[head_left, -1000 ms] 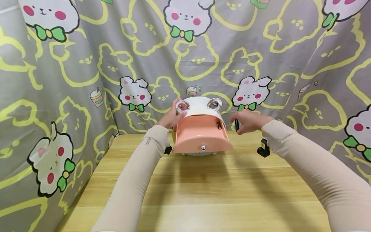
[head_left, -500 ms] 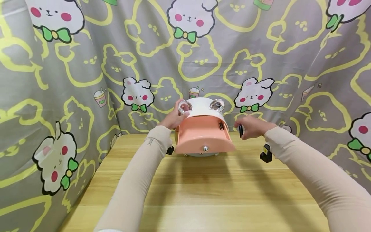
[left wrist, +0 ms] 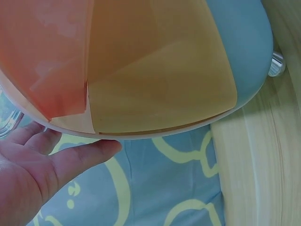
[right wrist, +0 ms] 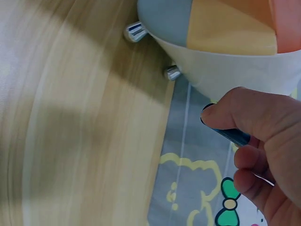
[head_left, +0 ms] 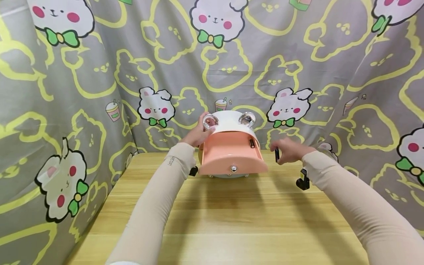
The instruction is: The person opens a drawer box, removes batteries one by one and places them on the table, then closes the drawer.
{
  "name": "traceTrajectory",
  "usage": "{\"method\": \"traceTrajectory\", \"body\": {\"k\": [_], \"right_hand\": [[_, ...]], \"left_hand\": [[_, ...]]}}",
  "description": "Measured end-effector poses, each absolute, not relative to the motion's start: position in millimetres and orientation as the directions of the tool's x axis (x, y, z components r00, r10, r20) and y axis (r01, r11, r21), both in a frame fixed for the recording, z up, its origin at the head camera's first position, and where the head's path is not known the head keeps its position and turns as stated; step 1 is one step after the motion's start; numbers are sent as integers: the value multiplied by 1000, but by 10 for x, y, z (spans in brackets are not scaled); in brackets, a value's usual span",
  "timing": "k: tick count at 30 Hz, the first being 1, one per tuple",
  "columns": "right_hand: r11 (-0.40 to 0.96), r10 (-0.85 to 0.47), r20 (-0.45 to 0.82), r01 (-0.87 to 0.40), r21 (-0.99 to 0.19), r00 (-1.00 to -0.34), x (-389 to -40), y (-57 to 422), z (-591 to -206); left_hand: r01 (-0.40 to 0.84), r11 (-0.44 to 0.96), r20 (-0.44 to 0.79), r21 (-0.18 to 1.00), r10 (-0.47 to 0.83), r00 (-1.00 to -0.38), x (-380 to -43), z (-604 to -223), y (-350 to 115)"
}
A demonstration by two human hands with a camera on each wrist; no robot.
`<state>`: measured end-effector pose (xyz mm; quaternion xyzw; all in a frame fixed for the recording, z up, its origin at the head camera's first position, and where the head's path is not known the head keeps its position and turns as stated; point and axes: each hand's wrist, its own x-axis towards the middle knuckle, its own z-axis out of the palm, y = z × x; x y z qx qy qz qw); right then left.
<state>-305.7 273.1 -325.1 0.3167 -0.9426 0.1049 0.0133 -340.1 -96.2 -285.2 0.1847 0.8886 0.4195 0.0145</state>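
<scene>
In the head view a small white drawer box [head_left: 228, 120] with two clear ear-shaped loops stands near the table's back edge. Its pink drawer [head_left: 228, 152] is pulled out, and a small black battery-like cylinder [head_left: 251, 143] lies inside at the right. My left hand [head_left: 196, 133] holds the box's upper left side by the ear; the left wrist view has its fingers [left wrist: 87, 155] against the rim beside the yellow drawer [left wrist: 164, 89]. Right of the box, apart from it, my right hand [head_left: 289, 150] pinches a similar dark cylinder [right wrist: 230, 135] between thumb and fingers.
The box stands on short silver feet [right wrist: 135, 32] on a wood-grain table [head_left: 225, 224]. A grey patterned curtain [head_left: 185, 73] surrounds the table's back and sides. Black camera mounts hang below both wrists, the right mount [head_left: 303, 180] showing more fully.
My right hand has moved slightly right and down, away from the box, still pinching the dark cylinder. My left hand keeps its hold, and the drawer remains pulled out.
</scene>
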Motion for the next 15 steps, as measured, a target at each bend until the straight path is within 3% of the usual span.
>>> {"method": "traceTrajectory", "body": {"k": [15], "right_hand": [[799,-567,57,-565,-207,-822,-3118,2855,-3588]], "left_hand": [[344,565,159,750,350,-923,-3435,-2875,-971]]}}
